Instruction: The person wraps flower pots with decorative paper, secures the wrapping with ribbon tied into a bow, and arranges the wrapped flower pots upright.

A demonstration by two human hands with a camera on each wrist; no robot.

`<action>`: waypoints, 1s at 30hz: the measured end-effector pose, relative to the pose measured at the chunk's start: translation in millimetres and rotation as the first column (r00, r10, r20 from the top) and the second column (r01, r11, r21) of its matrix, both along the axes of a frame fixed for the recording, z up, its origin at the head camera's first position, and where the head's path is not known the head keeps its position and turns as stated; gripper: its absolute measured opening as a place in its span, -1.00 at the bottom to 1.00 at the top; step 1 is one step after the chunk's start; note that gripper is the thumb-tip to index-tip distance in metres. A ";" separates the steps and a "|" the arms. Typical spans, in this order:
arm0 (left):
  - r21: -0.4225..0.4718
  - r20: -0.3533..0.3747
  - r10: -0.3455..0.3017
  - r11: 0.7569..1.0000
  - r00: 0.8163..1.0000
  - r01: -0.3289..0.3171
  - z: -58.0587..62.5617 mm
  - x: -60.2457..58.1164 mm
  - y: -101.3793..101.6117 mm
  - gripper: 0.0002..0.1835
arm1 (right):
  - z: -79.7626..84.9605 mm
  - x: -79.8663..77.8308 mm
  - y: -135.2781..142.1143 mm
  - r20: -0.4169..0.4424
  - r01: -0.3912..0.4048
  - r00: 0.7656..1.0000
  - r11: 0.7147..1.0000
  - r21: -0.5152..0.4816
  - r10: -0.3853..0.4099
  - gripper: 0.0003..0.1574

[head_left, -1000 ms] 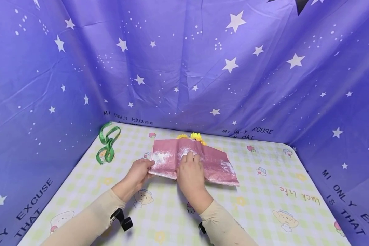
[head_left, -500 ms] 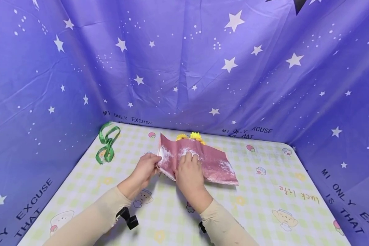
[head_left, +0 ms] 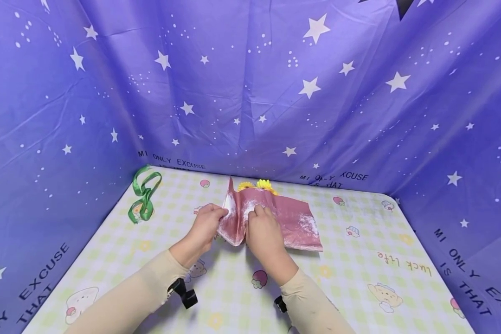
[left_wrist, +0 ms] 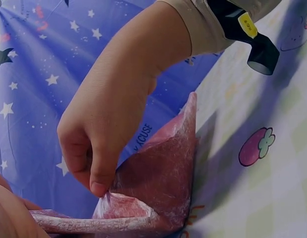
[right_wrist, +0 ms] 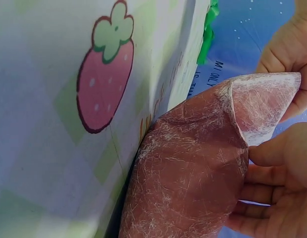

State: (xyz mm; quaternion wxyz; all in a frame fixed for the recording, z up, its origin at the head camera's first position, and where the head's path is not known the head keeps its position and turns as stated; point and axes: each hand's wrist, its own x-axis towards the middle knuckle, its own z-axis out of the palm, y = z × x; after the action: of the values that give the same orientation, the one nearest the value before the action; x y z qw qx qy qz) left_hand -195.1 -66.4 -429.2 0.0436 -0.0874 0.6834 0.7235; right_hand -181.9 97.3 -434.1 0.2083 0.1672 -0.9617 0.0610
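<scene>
A dusty-pink sheet of wrapping paper (head_left: 296,222) with whitish worn patches stands raised around the middle of the table. Yellow artificial flowers (head_left: 264,184) peek out behind its upper edge; their lower part is hidden. My left hand (head_left: 202,229) pinches the paper's left side between thumb and fingers, folding it up and inward, as the left wrist view shows on the left hand (left_wrist: 108,114). At the centre my right hand (head_left: 266,236) grips the paper at the gathered fold. In the right wrist view, the right hand's thumb and fingers (right_wrist: 262,191) meet the paper's edge.
A looped green ribbon (head_left: 144,197) lies at the table's back left corner. The table wears a checked cloth (head_left: 359,269) with cartoon prints. Purple star-patterned curtains (head_left: 242,93) enclose the back and sides. Black camera mounts (head_left: 183,294) sit on the wrists.
My left hand has moved right and slightly up, bringing the paper's left flap from lying flat to folded upright toward the centre. My right hand stays nearly in place.
</scene>
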 end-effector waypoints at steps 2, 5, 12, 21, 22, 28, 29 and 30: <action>-0.020 -0.007 0.003 1.000 1.000 -0.003 1.0 -0.5 2.5 -0.89 | -0.2 0.1 1.0 -0.006 -0.008 1.000 1.000 -0.012 0.008 -0.80; -0.045 -0.023 0.011 0.999 1.000 -0.012 3.0 -1.2 6.8 -0.88 | -0.6 0.2 2.2 -0.016 -0.020 1.000 0.999 -0.029 0.019 -0.79; -0.030 -0.050 0.041 0.999 0.998 -0.043 8.1 -2.3 18.3 -0.85 | -3.0 -2.4 3.8 -0.032 -0.059 0.998 0.998 -0.034 0.058 -0.80; -0.004 -0.087 0.069 0.998 0.994 -0.070 10.2 -6.0 30.1 -0.82 | 0.8 -3.7 7.8 -0.020 -0.103 0.995 0.994 -0.025 0.103 -0.80; 0.000 -0.087 0.064 0.998 0.994 -0.064 10.1 -6.5 31.5 -0.82 | 0.9 -4.3 8.6 -0.014 -0.105 0.994 0.994 -0.029 0.104 -0.79; 0.001 -0.102 0.038 0.999 0.994 -0.038 8.1 -8.9 38.9 -0.84 | 3.7 -7.2 14.3 0.005 -0.142 0.990 0.987 -0.079 0.143 -0.72; -0.001 -0.105 0.035 0.999 0.994 -0.036 7.6 -9.2 39.7 -0.84 | 4.2 -7.5 15.2 0.003 -0.153 0.988 0.985 -0.085 0.154 -0.71; 0.003 -0.107 0.033 0.999 0.994 -0.033 7.3 -9.3 40.5 -0.84 | 3.9 -8.3 16.3 0.000 -0.162 0.987 0.983 -0.087 0.163 -0.70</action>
State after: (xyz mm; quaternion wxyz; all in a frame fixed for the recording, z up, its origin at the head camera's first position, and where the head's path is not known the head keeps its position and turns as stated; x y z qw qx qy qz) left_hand -204.4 -25.9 -421.9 -0.0051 -0.0597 0.6828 0.7281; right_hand -190.2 113.6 -430.2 0.2065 0.2357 -0.9420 0.1200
